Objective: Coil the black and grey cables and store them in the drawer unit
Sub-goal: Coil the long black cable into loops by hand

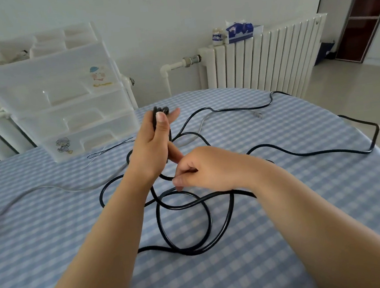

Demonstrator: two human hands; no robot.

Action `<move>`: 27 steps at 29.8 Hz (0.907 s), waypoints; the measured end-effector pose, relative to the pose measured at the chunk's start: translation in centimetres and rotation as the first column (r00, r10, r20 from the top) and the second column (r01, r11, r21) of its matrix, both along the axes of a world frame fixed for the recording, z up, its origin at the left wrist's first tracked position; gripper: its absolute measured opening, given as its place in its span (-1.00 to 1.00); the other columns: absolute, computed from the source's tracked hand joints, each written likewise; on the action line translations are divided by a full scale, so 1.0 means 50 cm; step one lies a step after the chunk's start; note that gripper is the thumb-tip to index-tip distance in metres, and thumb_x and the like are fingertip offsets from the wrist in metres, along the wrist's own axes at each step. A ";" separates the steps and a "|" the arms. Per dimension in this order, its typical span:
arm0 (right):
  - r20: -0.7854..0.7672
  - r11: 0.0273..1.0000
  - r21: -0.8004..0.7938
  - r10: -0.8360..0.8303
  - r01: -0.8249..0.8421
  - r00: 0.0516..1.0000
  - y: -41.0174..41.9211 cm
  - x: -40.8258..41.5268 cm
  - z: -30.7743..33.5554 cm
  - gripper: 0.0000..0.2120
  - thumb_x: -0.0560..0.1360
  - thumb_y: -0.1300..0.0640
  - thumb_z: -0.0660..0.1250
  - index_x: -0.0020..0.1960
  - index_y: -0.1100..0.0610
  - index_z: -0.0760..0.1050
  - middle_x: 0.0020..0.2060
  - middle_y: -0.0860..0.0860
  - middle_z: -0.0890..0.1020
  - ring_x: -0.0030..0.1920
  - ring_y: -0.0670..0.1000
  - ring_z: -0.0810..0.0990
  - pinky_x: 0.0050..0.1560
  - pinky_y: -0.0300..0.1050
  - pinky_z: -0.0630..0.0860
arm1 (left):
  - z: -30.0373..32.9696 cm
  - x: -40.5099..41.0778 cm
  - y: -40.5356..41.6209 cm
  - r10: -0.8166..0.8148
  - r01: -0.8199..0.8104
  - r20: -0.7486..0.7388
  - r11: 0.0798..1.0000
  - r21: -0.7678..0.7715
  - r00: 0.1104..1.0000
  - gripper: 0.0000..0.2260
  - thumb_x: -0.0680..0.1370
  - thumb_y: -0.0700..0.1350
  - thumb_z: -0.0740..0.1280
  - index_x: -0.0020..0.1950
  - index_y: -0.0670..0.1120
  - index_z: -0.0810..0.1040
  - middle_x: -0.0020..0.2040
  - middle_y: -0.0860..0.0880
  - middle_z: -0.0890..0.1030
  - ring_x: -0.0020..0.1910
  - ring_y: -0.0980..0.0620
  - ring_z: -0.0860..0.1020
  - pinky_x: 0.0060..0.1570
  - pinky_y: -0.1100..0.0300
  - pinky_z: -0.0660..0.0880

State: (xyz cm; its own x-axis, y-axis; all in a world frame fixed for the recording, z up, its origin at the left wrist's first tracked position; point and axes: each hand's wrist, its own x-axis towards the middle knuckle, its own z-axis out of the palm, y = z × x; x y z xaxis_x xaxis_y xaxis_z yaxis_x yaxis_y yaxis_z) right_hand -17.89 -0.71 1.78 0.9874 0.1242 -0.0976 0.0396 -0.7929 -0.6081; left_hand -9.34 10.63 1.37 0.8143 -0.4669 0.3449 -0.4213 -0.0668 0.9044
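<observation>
Black cable [186, 215] sprawls over checked worktop [55, 247]; left hand [155, 147] clamps gathered end upright as anchor, right hand [200, 168] pinches next loop. Grey cable [50, 188] loose; drawer unit [65, 97] beyond.

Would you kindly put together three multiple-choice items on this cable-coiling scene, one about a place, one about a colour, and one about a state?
1. Where does the drawer unit stand?
A. On the table's far left part
B. On the floor by the door
C. On top of the radiator

2. What colour is the cable held up in the left hand?
A. White
B. Black
C. Red

3. In what state is the black cable?
A. Fully coiled and tied
B. Already inside a drawer
C. Mostly sprawled in loose loops across the tablecloth

Answers: 1 A, the unit sits on the checked cloth at far left. 2 B, dark strands show above the thumb. 3 C, loops spread out to the table's right edge while the right hand pinches one strand.
</observation>
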 end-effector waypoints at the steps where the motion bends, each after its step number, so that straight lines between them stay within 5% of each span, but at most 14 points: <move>1: 0.004 1.000 -0.002 -0.004 0.004 1.000 -0.003 -0.001 0.001 -0.78 0.55 -0.10 0.28 -0.06 -0.01 0.65 -0.13 -0.04 0.67 -0.08 -0.04 0.62 0.07 0.02 0.52 | 0.000 0.002 0.002 -0.014 0.014 -0.025 1.000 0.012 1.000 -0.75 0.66 0.10 -0.03 -0.07 0.02 0.32 0.22 0.11 0.61 -0.53 -0.05 0.58 -0.41 0.12 0.47; 11: 0.037 0.982 -0.186 -0.020 0.026 0.999 -0.022 -0.006 0.010 -0.80 0.59 -0.09 0.21 -0.01 -0.10 0.60 -0.17 -0.17 0.58 -0.13 -0.15 0.53 -0.10 -0.20 0.42 | 0.000 0.015 0.009 -0.089 0.051 -0.237 0.986 -0.161 0.967 -0.70 0.67 0.09 -0.08 -0.09 -0.03 0.29 0.07 -0.02 0.69 -0.40 -0.11 0.65 -0.46 0.19 0.52; 16: 0.104 0.991 -0.127 -0.026 0.039 0.994 -0.024 -0.010 0.016 -0.80 0.58 -0.10 0.22 -0.05 -0.10 0.60 -0.31 -0.27 0.52 -0.27 -0.29 0.46 -0.25 -0.27 0.27 | -0.010 0.016 0.003 -0.094 0.093 -0.177 0.996 -0.014 0.980 -0.71 0.67 0.09 -0.06 -0.07 -0.04 0.30 0.07 -0.03 0.68 -0.47 -0.09 0.63 -0.52 0.27 0.44; 20: 0.295 0.975 -0.130 -0.137 0.182 0.946 -0.035 -0.003 0.015 -0.69 0.44 -0.28 0.31 -0.16 -0.04 0.56 -0.42 -0.14 0.51 -0.39 -0.20 0.44 -0.34 -0.21 0.27 | -0.009 0.013 0.006 -0.079 0.107 -0.185 0.984 0.144 0.979 -0.59 0.64 0.17 -0.07 -0.14 -0.07 0.39 -0.17 0.02 0.70 -0.59 0.04 0.45 -0.61 0.31 0.26; 24: 0.451 0.943 -0.099 -0.243 0.318 0.859 -0.051 0.004 0.008 -0.59 0.28 -0.38 0.38 -0.20 -0.03 0.50 -0.40 -0.08 0.51 -0.34 -0.12 0.46 -0.37 -0.19 0.29 | -0.012 0.011 0.006 -0.271 0.336 -0.306 0.923 0.186 0.913 -0.30 0.56 0.31 -0.22 -0.36 -0.17 0.40 -0.59 -0.07 0.44 -0.66 0.04 0.25 -0.53 0.23 0.23; 27: 0.481 0.953 -0.004 -0.263 0.302 0.836 -0.051 0.009 -0.006 -0.60 0.29 -0.33 0.40 -0.05 -0.11 0.43 -0.33 -0.13 0.52 -0.28 -0.20 0.49 -0.32 -0.21 0.36 | -0.022 0.017 0.004 -0.421 0.542 -0.487 0.829 0.135 0.765 -0.28 0.50 0.39 -0.23 -0.39 -0.17 0.35 -0.62 0.02 0.31 -0.69 0.12 0.15 -0.60 0.32 0.14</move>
State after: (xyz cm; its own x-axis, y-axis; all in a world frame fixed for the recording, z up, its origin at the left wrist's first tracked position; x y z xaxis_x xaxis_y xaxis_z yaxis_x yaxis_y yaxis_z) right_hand -17.45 -3.23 1.49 0.9078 -0.1559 0.3893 0.0717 -0.8569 -0.5104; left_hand -8.50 10.80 0.29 0.4895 -0.8568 -0.1624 -0.0448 -0.2106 0.9765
